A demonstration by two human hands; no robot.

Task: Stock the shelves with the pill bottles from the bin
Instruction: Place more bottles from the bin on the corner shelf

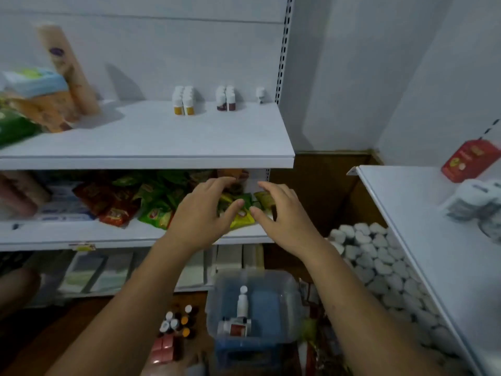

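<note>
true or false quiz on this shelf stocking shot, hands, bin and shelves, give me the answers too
1. The left hand and right hand both hold nothing. True.
2. The upper shelf has no pill bottles on it. False: yellow-labelled bottles and dark-labelled bottles stand at its back.
3. The clear bin has at least one bottle in it. True.
4. The red box stands beside the pill bottles. False: it is on the separate right-hand shelf.
5. Both hands are inside the bin. False: they are raised above it, in front of the snack packets.
</note>
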